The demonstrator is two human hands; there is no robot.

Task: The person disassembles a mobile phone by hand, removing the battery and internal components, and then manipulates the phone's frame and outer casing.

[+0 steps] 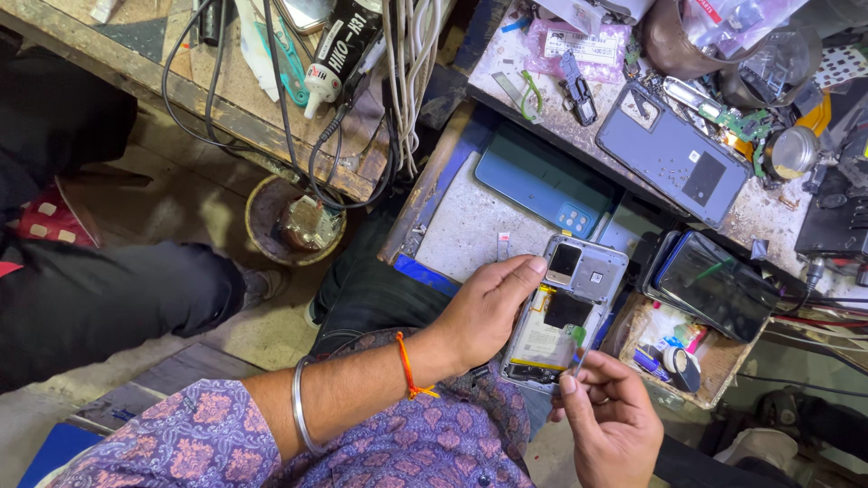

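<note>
Phone [565,312], back removed, is lying cradled in the left hand [488,312] above the lap. Right hand [608,425], at 5 o'clock, is pinching a thin tool [579,354]; prying apparently underway, demanding gentle leverage.

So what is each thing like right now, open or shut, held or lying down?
Opened phone: back off, insides showing, held by left hand.
Right hand: pinching a thin tool at the phone's lower end.
Blue back cover: lying flat.
Grey back cover: lying flat.
Black phone: screen dark.
</note>
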